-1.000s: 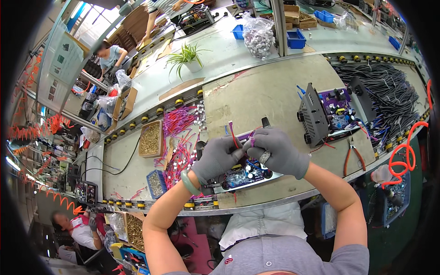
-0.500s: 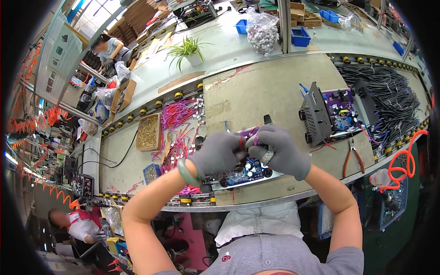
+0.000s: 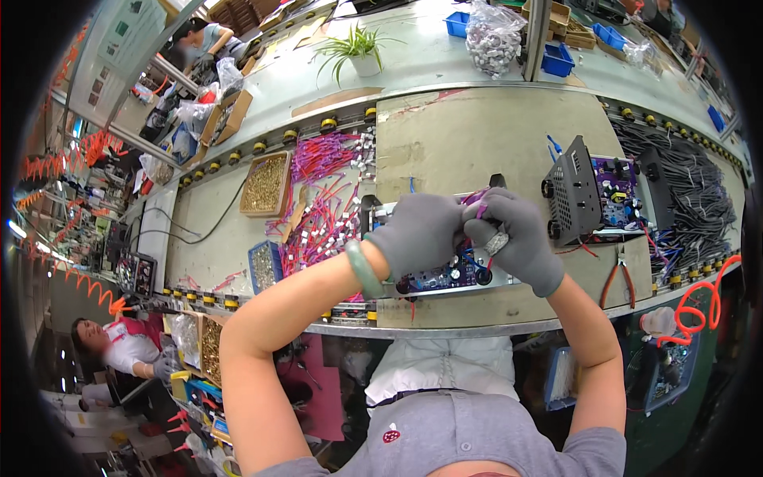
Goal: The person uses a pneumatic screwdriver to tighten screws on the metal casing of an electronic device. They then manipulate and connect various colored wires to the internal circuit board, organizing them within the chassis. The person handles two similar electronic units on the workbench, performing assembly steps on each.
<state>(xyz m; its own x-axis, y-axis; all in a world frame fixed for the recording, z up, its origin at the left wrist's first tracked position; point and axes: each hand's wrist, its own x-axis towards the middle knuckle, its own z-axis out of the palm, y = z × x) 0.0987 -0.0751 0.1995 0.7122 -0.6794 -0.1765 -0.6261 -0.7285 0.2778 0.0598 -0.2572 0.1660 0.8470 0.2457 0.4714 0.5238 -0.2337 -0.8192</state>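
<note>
Both gloved hands meet over an open electronics unit whose purple circuit board (image 3: 433,281) shows below my fingers. My left hand (image 3: 420,232), in a grey glove, has its fingers closed; what they hold is hidden. My right hand (image 3: 520,242), also gloved, pinches a purple wire (image 3: 480,210) at the fingertips, touching the left hand's fingers. A speckled silvery patch (image 3: 497,243) shows at one right finger; I cannot tell what it is. To the right stands a second unit with a black perforated panel (image 3: 574,195) and its own board.
Left lie pink-and-purple wires (image 3: 322,159), a box of small brass-coloured parts (image 3: 266,184) and a blue bin (image 3: 265,266). Orange-handled pliers (image 3: 618,278) rest near the right front edge. Black cables (image 3: 699,183) are heaped at far right. Two people work at left.
The view has shifted, so the bench appears farther right and higher. Both hands stay together over the board, and the right fingers still pinch the purple wire.
</note>
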